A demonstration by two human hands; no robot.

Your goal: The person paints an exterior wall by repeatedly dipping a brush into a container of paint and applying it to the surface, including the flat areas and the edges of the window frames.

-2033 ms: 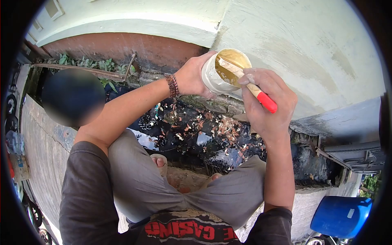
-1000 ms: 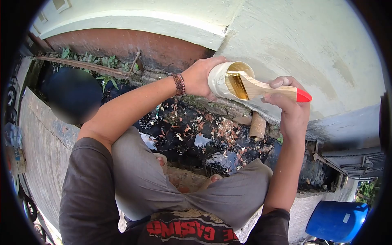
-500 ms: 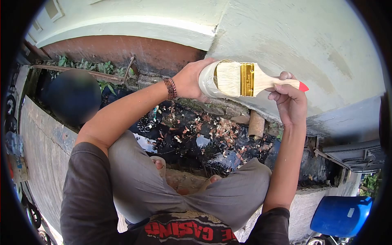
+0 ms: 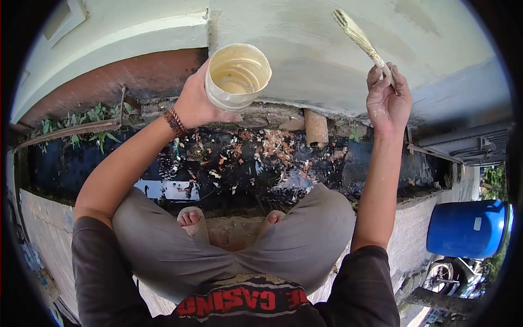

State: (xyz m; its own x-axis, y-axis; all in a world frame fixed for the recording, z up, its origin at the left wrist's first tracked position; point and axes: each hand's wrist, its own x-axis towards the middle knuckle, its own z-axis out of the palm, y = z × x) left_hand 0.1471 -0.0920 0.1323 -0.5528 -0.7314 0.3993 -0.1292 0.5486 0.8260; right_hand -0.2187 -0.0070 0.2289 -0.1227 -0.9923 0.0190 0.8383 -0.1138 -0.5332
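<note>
My left hand (image 4: 200, 101) is wrapped round a cut-off plastic container (image 4: 234, 98), its open top tilted toward me. Cream paint coats the inside, with a little at the bottom. Over on the right, my right hand (image 4: 388, 98) grips the handle of a paintbrush (image 4: 359, 39) between thumb and fingers. The brush is turned edge-on, its bristles pointing up and left, smeared with cream paint. Behind both hands stands the pale painted wall (image 4: 305, 60), with grey patches on it; the bristle tips overlap the wall in this view.
Below the wall runs a ditch of dark water (image 4: 245, 174) with floating debris. A short pipe (image 4: 316, 128) juts out over it. My bare feet (image 4: 190, 218) rest on the ditch's near edge. A blue barrel (image 4: 466, 229) and a motorcycle (image 4: 444, 275) stand at the right.
The brush has come away from the container's mouth, moved up and turned edge-on, bristles now pointing up. The container has shifted left, its opening in full view. My view has moved.
</note>
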